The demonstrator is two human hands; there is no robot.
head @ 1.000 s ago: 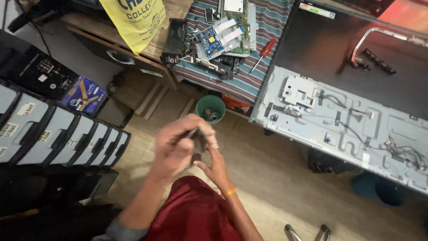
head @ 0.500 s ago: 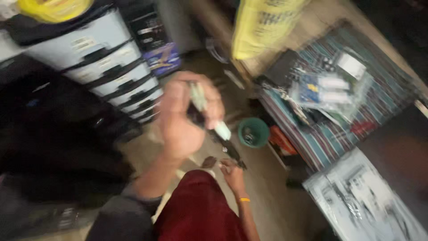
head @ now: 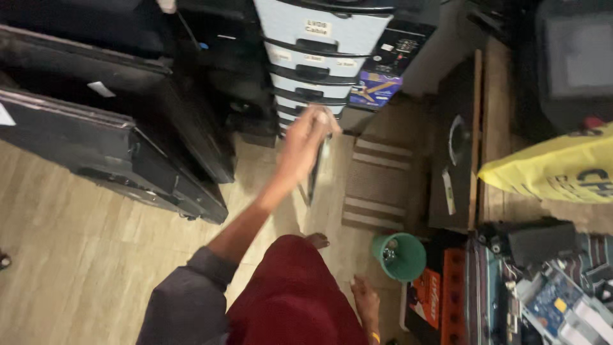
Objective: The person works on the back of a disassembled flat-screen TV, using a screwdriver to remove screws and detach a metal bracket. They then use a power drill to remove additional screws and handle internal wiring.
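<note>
Wooden floor, left hand gripping tool

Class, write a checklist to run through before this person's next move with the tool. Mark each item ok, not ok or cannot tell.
1. Left hand has its fingers closed on the slim dark tool: ok.
2. Tool's tip in plain sight: cannot tell, blurred.
3. Right hand holds nothing: ok, it is low beside the green cup.
4. Drawers ahead of the left hand are shut: ok.
</note>
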